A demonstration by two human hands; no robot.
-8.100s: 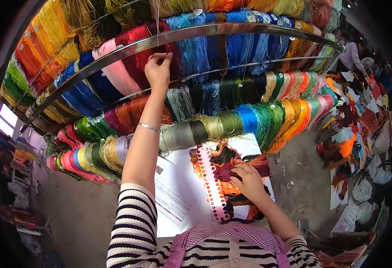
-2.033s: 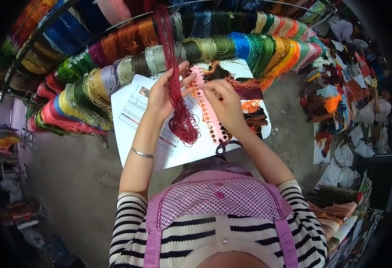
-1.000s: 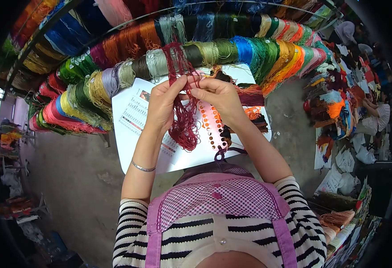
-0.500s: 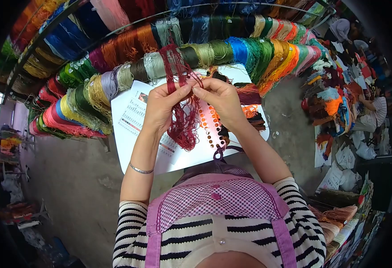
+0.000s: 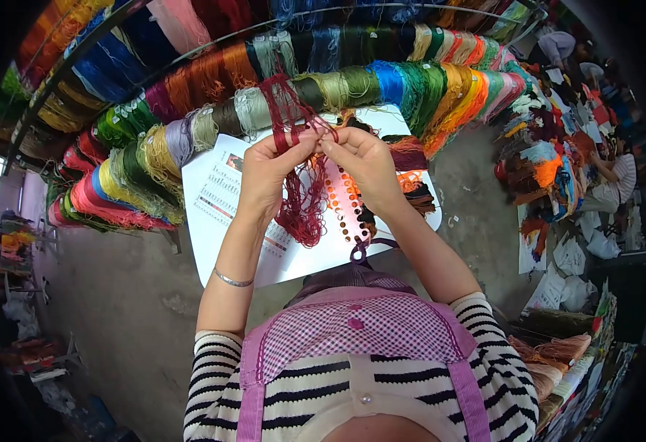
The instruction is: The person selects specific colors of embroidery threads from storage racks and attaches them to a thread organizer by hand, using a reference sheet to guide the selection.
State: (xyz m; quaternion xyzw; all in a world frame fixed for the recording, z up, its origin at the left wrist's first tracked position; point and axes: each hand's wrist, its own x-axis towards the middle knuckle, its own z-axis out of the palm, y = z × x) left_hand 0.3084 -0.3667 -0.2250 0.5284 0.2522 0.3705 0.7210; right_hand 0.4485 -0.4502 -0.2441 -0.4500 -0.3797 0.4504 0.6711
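Note:
Dark red thread (image 5: pixel 301 210) hangs in a loose, tangled bunch between my hands, its upper part reaching over the rack of skeins. My left hand (image 5: pixel 270 171) is closed on strands of it. Fingertips of my right hand (image 5: pixel 367 163) pinch the same thread, almost touching the left fingertips. Beneath lies a white board (image 5: pixel 245 274) with a printed sheet (image 5: pixel 216 188) on its left side. A pink card with rows of holes (image 5: pixel 346 197) rests to the right of the hanging thread, with dark and orange thread bundles (image 5: pixel 415 193) beside it.
Racks of coloured skeins (image 5: pixel 245 110) curve across the far side. A heap of mixed thread (image 5: pixel 547 166) stands to the right, where a person in a striped top (image 5: pixel 623 173) sits. Plastic bags (image 5: pixel 577 295) and more thread bundles (image 5: pixel 558 353) lie at the lower right.
My fingertips have shifted very slightly on the dark red thread, and its hanging strands sway a little. My head view has turned slightly. Both hands keep their hold.

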